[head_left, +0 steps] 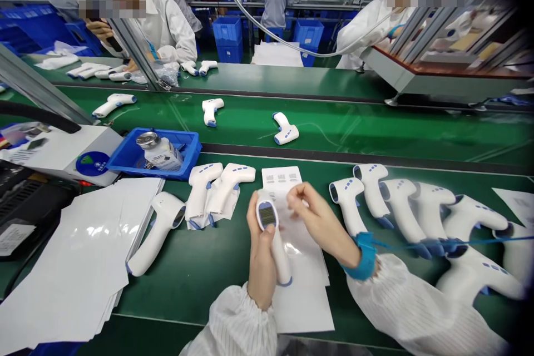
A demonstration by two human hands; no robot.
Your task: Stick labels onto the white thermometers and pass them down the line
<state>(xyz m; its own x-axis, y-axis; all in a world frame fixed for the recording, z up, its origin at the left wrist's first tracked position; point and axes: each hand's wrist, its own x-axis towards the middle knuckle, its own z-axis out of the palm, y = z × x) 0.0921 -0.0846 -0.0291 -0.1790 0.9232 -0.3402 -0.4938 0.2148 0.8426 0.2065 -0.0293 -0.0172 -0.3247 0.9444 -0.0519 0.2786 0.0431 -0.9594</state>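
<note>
My left hand (262, 258) is wrapped round a white thermometer gun (280, 256) whose small screen faces up. Just right of it, my right hand (312, 214) hovers over a printed sheet (294, 306), its thumb and fingers pinched together; whatever is between them is too small to make out. A blue band circles the right wrist. Left of my hands lie more white thermometer guns (156, 233), two of them on small plastic bags. Several others (348, 200) rest in an overlapping group to the right.
A blue tray (194, 150) with a bottle stands at the left, near a stack of white sheets (83, 256). Beyond runs a green conveyor (246, 117) carrying thermometer guns. People in white coats work across it. A blue cord stretches from my right wrist.
</note>
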